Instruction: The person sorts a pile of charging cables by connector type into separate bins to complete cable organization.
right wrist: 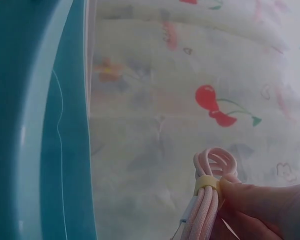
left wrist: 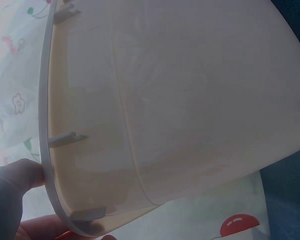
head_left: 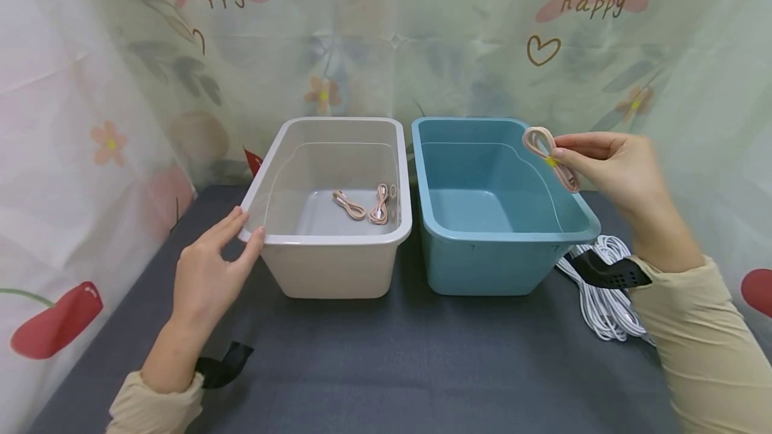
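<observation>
We pinch cable [head_left: 565, 177], right hand [head_left: 624, 169]
Probably light, bendy: hold by tie [right wrist: 205, 183] at thumb tip [right wrist: 231, 186]; left hand [head_left: 210, 270] relaxed against bin [head_left: 338, 270]

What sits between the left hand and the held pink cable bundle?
In the head view, the beige bin, then the blue bin, lie between the left hand and the pink cable bundle.

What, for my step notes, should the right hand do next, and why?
Probably carry the tied pink cable left to the beige bin: similar coiled pink cables lie in it, while the right hand holds this one by the blue bin.
</observation>
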A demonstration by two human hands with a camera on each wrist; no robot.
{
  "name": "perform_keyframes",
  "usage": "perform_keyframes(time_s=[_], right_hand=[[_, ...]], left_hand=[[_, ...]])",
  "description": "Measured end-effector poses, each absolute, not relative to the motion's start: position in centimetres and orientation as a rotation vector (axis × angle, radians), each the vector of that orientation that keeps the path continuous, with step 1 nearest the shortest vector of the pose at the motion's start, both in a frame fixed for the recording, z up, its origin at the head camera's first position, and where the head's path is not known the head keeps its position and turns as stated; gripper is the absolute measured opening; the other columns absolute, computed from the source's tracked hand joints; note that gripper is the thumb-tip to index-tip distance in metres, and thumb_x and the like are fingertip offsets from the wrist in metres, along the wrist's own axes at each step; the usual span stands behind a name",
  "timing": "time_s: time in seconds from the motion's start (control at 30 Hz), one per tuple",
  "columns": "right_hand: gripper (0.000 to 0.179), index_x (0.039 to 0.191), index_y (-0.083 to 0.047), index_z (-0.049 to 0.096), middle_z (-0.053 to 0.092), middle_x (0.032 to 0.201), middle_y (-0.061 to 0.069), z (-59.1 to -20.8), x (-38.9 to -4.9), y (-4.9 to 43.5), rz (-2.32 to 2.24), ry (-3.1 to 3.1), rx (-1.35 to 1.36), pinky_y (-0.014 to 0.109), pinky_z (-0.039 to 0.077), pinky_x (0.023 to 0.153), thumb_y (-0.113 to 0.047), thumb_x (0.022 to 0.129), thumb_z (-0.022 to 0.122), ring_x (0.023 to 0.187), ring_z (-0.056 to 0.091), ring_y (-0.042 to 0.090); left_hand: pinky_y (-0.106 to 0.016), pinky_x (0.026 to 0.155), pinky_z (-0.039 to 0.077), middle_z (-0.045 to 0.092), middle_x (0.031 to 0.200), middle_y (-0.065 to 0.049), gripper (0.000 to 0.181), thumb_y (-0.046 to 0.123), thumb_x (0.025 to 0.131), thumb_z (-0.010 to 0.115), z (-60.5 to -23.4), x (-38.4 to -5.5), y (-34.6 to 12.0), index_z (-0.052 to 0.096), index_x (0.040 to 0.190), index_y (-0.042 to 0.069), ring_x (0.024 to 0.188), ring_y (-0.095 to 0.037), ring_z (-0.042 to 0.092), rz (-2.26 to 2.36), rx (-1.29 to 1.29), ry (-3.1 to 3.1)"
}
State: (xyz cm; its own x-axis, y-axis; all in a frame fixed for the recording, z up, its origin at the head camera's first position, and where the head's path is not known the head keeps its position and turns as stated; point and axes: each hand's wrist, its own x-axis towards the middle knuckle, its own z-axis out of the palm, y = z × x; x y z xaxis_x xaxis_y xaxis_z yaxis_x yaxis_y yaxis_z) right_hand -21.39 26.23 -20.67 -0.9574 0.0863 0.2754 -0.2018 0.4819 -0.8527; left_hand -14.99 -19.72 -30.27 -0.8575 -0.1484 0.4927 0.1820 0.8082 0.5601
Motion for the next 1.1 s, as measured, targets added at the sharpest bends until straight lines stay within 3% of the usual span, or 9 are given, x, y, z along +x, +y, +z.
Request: perform_keyframes(time_s=[0.4,0.73,0.87,1.1], right_hand=[[0.029,0.104,-0.019,0.073,0.066,0.072,-0.030,-19.5,-22.4,23.2,1.352,-2.506,0.200,0.010,0.049,0.065,-0.033,0.079,0.073,0.075,0.064,-0.009],[0.038,0.109,-0.007,0.070,0.070,0.075,-0.022,-18.8,-23.3,20.5,1.392,-2.520,0.297,0.015,0.050,0.065,-0.031,0.080,0.072,0.074,0.066,-0.003],[0.039,0.110,-0.007,0.070,0.067,0.074,-0.025,-18.6,-23.7,19.4,1.355,-2.548,0.312,0.016,0.051,0.062,-0.032,0.081,0.071,0.073,0.066,-0.004],[0.036,0.109,-0.005,0.070,0.069,0.076,-0.020,-18.6,-24.3,18.0,1.329,-2.574,0.350,0.016,0.051,0.063,-0.029,0.082,0.070,0.072,0.065,-0.005]], left_hand=[[-0.057,0.094,0.045,0.052,0.135,-0.014,0.048,0.032,0.090,0.060,-30.2,-15.0,-19.7,0.055,0.129,0.006,0.124,-0.038,0.050,-0.837,-0.015,-2.477],[-0.057,0.094,0.045,0.053,0.135,-0.014,0.047,0.031,0.090,0.060,-30.2,-14.9,-19.7,0.056,0.128,0.005,0.124,-0.038,0.051,-0.842,-0.025,-2.465],[-0.057,0.095,0.045,0.053,0.135,-0.014,0.047,0.031,0.090,0.060,-30.2,-14.9,-19.7,0.056,0.128,0.005,0.123,-0.038,0.051,-0.840,-0.023,-2.466],[-0.057,0.094,0.045,0.053,0.134,-0.014,0.047,0.031,0.090,0.060,-30.2,-14.9,-19.7,0.056,0.128,0.004,0.123,-0.038,0.051,-0.835,-0.027,-2.464]])
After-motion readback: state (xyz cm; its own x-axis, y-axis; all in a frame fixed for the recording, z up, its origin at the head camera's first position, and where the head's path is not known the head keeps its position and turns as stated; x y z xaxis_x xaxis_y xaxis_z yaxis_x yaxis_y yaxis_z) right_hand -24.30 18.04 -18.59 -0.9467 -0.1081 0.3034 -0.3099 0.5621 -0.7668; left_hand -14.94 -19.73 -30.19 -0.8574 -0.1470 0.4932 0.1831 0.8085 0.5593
